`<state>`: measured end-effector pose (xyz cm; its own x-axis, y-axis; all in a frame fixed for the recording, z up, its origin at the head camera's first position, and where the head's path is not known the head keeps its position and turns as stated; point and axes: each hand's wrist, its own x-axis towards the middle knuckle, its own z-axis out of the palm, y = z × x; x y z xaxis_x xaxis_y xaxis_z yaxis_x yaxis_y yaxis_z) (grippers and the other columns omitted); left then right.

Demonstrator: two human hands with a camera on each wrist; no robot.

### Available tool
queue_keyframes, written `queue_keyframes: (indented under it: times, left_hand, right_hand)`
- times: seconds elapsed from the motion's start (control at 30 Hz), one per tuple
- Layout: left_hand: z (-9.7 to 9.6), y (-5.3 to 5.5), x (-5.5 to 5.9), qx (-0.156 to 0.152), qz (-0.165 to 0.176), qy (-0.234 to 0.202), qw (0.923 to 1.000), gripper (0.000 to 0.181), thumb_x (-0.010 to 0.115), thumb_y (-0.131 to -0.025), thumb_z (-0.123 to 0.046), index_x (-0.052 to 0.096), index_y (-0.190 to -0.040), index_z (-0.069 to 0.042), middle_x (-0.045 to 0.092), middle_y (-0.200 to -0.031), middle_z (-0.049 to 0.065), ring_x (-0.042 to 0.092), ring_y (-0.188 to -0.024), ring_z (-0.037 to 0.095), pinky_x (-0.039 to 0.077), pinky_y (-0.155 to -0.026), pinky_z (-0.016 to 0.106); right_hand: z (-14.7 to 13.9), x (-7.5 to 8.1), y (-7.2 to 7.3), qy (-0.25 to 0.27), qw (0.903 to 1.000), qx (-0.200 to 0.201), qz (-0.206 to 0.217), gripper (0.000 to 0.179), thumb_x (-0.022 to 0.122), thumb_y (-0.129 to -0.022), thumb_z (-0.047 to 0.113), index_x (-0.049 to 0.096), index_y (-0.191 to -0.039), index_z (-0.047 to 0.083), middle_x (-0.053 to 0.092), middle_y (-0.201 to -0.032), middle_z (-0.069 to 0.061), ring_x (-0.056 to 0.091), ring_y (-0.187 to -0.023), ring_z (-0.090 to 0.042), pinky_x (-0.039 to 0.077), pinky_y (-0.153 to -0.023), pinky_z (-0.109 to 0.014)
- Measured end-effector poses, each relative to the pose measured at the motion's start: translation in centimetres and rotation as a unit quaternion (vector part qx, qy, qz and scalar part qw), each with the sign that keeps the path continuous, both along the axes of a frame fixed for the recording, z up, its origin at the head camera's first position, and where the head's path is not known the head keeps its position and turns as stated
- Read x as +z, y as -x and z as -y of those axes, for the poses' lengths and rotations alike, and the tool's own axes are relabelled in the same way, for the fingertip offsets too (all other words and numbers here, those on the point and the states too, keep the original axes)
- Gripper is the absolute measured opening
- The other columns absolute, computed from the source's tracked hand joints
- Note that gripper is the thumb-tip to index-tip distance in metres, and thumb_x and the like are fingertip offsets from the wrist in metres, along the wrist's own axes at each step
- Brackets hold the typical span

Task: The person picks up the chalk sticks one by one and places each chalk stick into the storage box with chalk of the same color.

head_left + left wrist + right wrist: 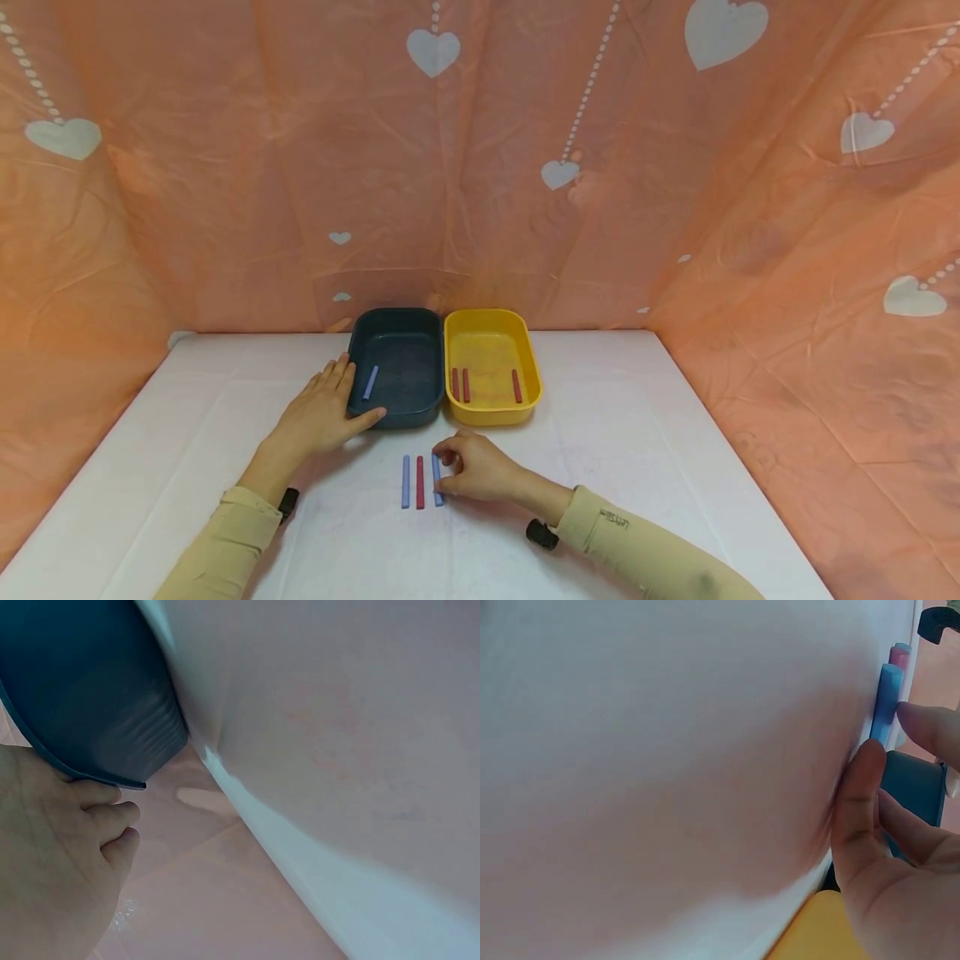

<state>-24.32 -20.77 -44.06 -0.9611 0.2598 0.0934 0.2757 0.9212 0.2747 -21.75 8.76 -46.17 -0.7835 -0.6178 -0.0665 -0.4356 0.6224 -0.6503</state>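
My left hand (318,414) rests along the left side of a dark blue plastic bin (408,417), thumb over its front rim. In the left wrist view, some fingertips are hidden behind the bin wall (112,697). With thumb and index finger, my right hand (480,468) pinches a blue chalk-like stick (437,492) at the tabletop; the right wrist view shows this stick (886,697) close up, fingertips touching it. Left of it lie a red stick (420,483) and another blue stick (406,482), roughly parallel.
A yellow bin (491,417) stands against the dark blue one's right side, holding several red sticks, one of them a red stick (517,386) at right. One blue stick (371,382) lies inside the dark bin. Behind the white table (637,467) hangs an orange curtain (300,167).
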Motion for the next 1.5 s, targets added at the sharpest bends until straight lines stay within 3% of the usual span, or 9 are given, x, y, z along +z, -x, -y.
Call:
queue_keyframes:
  times: [0.4, 0.73, 1.23, 1.5]
  left_hand:
    - [0.0, 0.0, 0.0, 0.002, -0.001, -0.001, 1.0000, 0.111, 0.057, -0.094, -0.071, 0.027, -0.155, 0.018, 0.019, -0.165, 0.036, 0.020, -0.152, 0.054, 0.020, -0.123, 0.064]
    - [0.0, -0.1, 0.0, 0.000, -0.002, 0.000, 1.0000, 0.110, 0.057, -0.095, -0.070, 0.027, -0.155, 0.018, 0.019, -0.165, 0.036, 0.021, -0.152, 0.054, 0.020, -0.123, 0.064]
    - [0.0, -0.1, 0.1, -0.003, -0.012, -0.002, 0.9999, 0.109, 0.058, -0.095, -0.068, 0.028, -0.154, 0.018, 0.020, -0.165, 0.037, 0.022, -0.152, 0.054, 0.021, -0.123, 0.064]
    - [-0.1, -0.3, 0.3, -0.003, -0.010, -0.004, 0.9999, 0.109, 0.058, -0.096, -0.067, 0.028, -0.154, 0.019, 0.020, -0.165, 0.037, 0.022, -0.152, 0.054, 0.021, -0.123, 0.064]
  right_hand:
    - [0.2, 0.3, -0.1, 0.005, 0.9998, -0.011, 0.017, 0.043, 0.089, -0.083, 0.019, 0.070, -0.119, 0.006, 0.061, -0.096, 0.004, 0.052, -0.081, -0.006, 0.049, -0.076, -0.019]
    - [0.5, -0.1, -0.1, 0.062, 0.9975, -0.020, 0.028, 0.040, 0.088, -0.082, 0.009, 0.067, -0.117, 0.004, 0.066, -0.097, 0.001, 0.054, -0.074, -0.003, 0.050, -0.072, -0.018]
    - [0.9, 0.1, -0.7, 0.144, 0.9854, -0.048, 0.078, 0.030, 0.082, -0.086, 0.000, 0.067, -0.111, 0.004, 0.067, -0.093, -0.004, 0.060, -0.070, -0.007, 0.054, -0.060, -0.018]
    - [1.2, 0.2, -1.0, 0.171, 0.9788, -0.058, 0.098, 0.028, 0.080, -0.086, -0.003, 0.066, -0.110, 0.002, 0.068, -0.092, -0.006, 0.063, -0.069, -0.007, 0.057, -0.060, -0.020]
